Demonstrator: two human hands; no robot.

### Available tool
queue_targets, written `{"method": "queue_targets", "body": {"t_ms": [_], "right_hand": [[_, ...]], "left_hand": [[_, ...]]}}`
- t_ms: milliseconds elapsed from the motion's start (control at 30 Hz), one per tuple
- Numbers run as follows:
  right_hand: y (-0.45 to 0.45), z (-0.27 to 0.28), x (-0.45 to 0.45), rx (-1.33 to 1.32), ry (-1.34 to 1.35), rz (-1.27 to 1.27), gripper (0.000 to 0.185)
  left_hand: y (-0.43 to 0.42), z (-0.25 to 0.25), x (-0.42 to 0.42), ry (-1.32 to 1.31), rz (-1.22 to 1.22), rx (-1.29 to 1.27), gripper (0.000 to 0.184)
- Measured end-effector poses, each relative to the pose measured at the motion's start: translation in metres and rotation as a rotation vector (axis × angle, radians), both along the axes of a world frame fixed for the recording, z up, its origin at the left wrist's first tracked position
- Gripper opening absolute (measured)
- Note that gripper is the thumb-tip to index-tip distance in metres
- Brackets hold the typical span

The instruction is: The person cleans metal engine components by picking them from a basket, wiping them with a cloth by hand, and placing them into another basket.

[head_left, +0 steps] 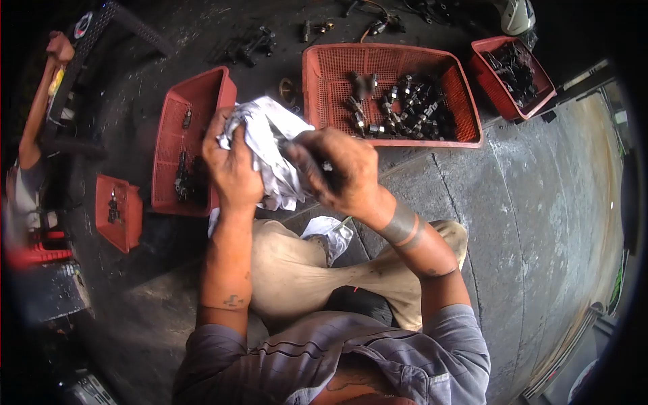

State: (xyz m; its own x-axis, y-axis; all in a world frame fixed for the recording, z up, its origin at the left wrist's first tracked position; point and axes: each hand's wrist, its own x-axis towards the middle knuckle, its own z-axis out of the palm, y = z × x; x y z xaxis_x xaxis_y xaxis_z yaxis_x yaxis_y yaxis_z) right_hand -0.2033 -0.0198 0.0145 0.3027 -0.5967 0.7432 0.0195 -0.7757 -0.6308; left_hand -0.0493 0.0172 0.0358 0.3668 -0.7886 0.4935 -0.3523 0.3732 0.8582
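My left hand (233,165) is wrapped round a crumpled white rag (273,125) in front of my chest. Close by on its right, my right hand (344,165) has its blackened fingers curled at the rag's edge. A small dark piece seems to poke out by its fingertips, but the fingers hide most of it and I cannot tell its kind. Beyond both hands stands a large red plastic basket (393,142) with several metal fittings (408,108) inside. To the left of my left hand, a narrower red basket (163,145) contains a few dark metal parts (182,177).
A small red basket (138,226) sits at far left, and another red basket (480,46) of dark parts at upper right. Loose metal parts (260,44) lie on the dark floor. A second white cloth (331,234) rests by my legs. Another person's arm (39,115) shows at left.
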Motion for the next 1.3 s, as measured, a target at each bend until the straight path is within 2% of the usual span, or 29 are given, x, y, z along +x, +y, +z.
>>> {"method": "queue_targets", "body": {"t_ms": [33, 100, 167, 200, 300, 367, 433, 467, 500, 567, 633, 667, 700, 733, 767, 800, 833, 867, 900, 967, 1000, 1033, 1100, 1200, 1300], "right_hand": [[0.000, -0.001, 0.002, -0.058, -0.047, 0.067, 0.017], [0.001, 0.006, -0.003, -0.045, -0.031, 0.074, 0.020], [0.004, 0.009, -0.010, 0.001, 0.021, 0.113, 0.024], [0.005, 0.009, -0.013, 0.046, 0.068, 0.149, 0.027], [0.004, 0.007, -0.023, -0.044, 0.143, 0.150, 0.031], [0.002, 0.008, -0.032, -0.071, 0.181, 0.144, 0.030], [-0.002, 0.008, -0.043, -0.017, 0.112, 0.183, 0.028], [-0.002, 0.002, -0.047, -0.022, 0.037, 0.121, 0.026], [-0.003, -0.004, -0.049, 0.063, -0.005, 0.138, 0.022], [0.001, -0.011, -0.050, 0.296, -0.144, 0.240, 0.019], [0.010, -0.013, -0.038, 0.445, -0.389, 0.283, 0.018], [0.011, -0.009, -0.040, 0.343, -0.287, 0.240, 0.017], [0.012, -0.006, -0.041, 0.242, -0.187, 0.195, 0.016], [0.012, -0.007, -0.040, 0.140, -0.175, 0.190, 0.018], [0.012, -0.010, -0.046, 0.083, -0.136, 0.246, 0.032], [0.018, -0.013, -0.045, 0.044, -0.065, 0.193, 0.040], [0.025, -0.017, -0.044, 0.007, 0.012, 0.146, 0.048], [0.026, -0.021, -0.042, 0.023, 0.036, 0.156, 0.059], [0.028, -0.021, -0.040, 0.024, 0.039, 0.157, 0.059], [0.034, -0.021, -0.035, 0.085, -0.036, 0.063, 0.063], [0.027, -0.019, -0.041, 0.050, -0.015, 0.087, 0.064], [0.024, -0.024, -0.043, 0.072, -0.061, 0.108, 0.057], [0.020, -0.023, -0.045, 0.060, -0.131, 0.115, 0.051], [0.010, -0.010, -0.056, 0.109, -0.164, 0.167, 0.049], [0.011, -0.007, -0.055, 0.105, -0.170, 0.131, 0.047]], "left_hand": [[0.000, -0.002, -0.003, -0.076, 0.019, -0.015, 0.018], [0.001, -0.004, -0.005, -0.029, -0.059, -0.019, 0.019], [0.004, -0.006, -0.007, -0.299, -0.039, -0.117, 0.019], [0.007, -0.006, -0.013, -0.123, -0.109, -0.044, 0.019], [0.011, 0.004, -0.024, -0.005, -0.222, -0.022, 0.018], [0.007, -0.002, -0.024, 0.009, -0.210, -0.024, 0.018], [0.007, -0.004, -0.020, 0.369, -0.385, 0.066, 0.019], [0.006, -0.001, -0.019, 0.431, -0.380, 0.049, 0.020], [0.010, 0.005, -0.022, 0.560, -0.419, 0.080, 0.023], [0.012, -0.013, -0.014, 0.715, -0.345, 0.196, 0.033], [0.013, -0.025, -0.010, 1.053, -0.575, 0.200, 0.040], [0.015, -0.026, -0.006, 1.099, -0.722, 0.200, 0.045], [0.018, -0.016, -0.014, 1.055, -0.726, 0.197, 0.047], [0.017, -0.012, -0.018, 0.216, -0.373, 0.103, 0.046], [0.016, -0.009, -0.022, -0.604, 0.009, -0.007, 0.045], [0.012, -0.009, -0.035, -0.147, -0.110, -0.028, 0.036], [0.011, -0.007, -0.038, -0.259, -0.117, -0.136, 0.034], [0.011, -0.013, -0.035, -0.168, -0.093, -0.092, 0.032], [0.009, -0.015, -0.033, -0.080, -0.072, -0.053, 0.030], [0.016, -0.011, -0.043, -0.152, -0.059, -0.080, 0.029], [0.018, -0.009, -0.048, -0.224, -0.046, -0.107, 0.029], [0.016, -0.010, -0.048, -0.286, -0.067, -0.131, 0.030], [0.015, 0.002, -0.047, -0.259, -0.129, -0.033, 0.027], [0.017, -0.006, -0.031, 0.505, -0.260, 0.040, 0.032], [0.017, -0.019, -0.021, 0.878, -0.382, -0.007, 0.037]]}}
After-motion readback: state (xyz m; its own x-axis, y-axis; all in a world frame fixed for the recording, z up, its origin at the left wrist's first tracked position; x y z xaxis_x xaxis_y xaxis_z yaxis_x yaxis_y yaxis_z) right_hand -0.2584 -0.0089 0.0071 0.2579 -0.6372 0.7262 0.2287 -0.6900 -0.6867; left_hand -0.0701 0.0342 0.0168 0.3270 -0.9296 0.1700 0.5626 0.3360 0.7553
